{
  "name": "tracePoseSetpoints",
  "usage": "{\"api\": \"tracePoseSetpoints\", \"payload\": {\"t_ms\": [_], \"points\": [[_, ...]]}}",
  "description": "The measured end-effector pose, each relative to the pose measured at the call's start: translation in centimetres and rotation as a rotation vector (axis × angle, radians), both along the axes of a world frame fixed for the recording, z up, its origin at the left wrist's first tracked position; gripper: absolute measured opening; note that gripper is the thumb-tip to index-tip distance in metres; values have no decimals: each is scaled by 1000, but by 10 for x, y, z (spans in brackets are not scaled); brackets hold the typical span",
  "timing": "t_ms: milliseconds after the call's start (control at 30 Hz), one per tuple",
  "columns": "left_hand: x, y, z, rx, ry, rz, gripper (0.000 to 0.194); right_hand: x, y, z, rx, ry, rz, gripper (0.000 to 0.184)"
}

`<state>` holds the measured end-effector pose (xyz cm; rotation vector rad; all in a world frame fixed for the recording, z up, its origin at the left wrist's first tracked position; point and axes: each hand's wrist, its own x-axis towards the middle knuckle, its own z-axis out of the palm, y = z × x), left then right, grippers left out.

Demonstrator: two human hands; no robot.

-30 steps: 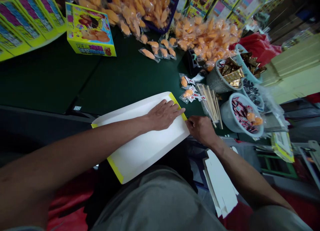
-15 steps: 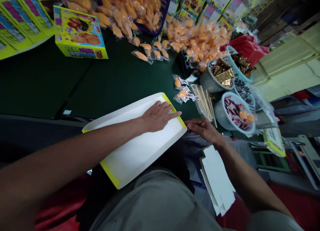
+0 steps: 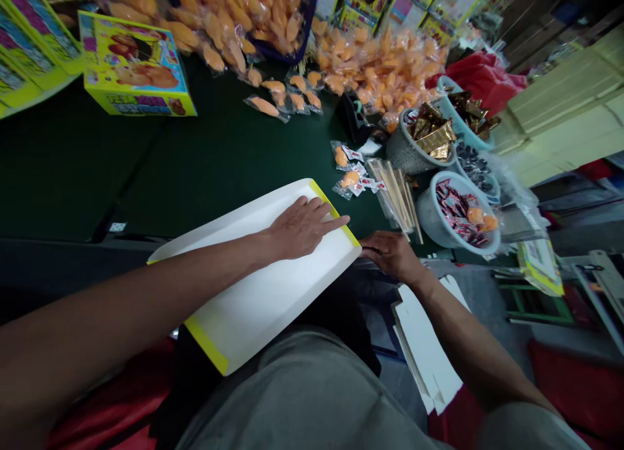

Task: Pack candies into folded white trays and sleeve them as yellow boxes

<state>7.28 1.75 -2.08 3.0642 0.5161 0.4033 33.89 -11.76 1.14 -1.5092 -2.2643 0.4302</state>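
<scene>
A cardboard box, white inside with yellow end flaps, slants across my lap and the table's front edge. My left hand lies palm down on its white inner face near the far right end. One digit stretches across the yellow edge there; the other fingertips are partly hidden. At the box's right corner, my right hand has its fingers drawn together, with the tips on the edge. Wooden sticks in a clear bag lie just beyond that hand, beside small bagged orange pieces.
A printed yellow box stands at the back left. Bagged orange pieces are heaped at the back. A black tape dispenser sits near a grey basket and a white bucket of packets. Folded white cartons are below my right arm.
The view has shifted slightly, so the table's contents appear a little further left. Both hands keep about the same places on the box.
</scene>
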Motion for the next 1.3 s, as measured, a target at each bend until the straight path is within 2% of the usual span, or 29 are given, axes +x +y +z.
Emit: {"api": "tracePoseSetpoints", "payload": {"t_ms": [200,467,633,733,800,933,967,1033,1167,1300], "points": [[0,0,0,-6,-10,-10,63,6,12,0,31,11,77,24],[1,2,-3,20,-20,-5,62,12,11,3,-75,82,63,18],[1,1,-1,6,1,-10,62,8,17,4,-152,102,26,30],[2,0,0,8,3,-5,63,4,17,6,-197,143,-52,38],[3,0,-1,8,-2,-1,64,3,15,10,-273,214,-120,40],[4,0,-4,7,-12,-5,65,4,12,22,-585,415,-226,52],[4,0,-4,4,-14,-5,65,2,13,24,-605,405,-264,54],[3,0,-3,-3,-22,3,65,-5,19,26,-530,301,-332,47],[2,0,-2,-8,-20,12,64,-30,34,24,-322,-35,-340,18],[2,-3,-1,-17,-24,29,69,-50,37,22,-222,-260,-350,17]]}}
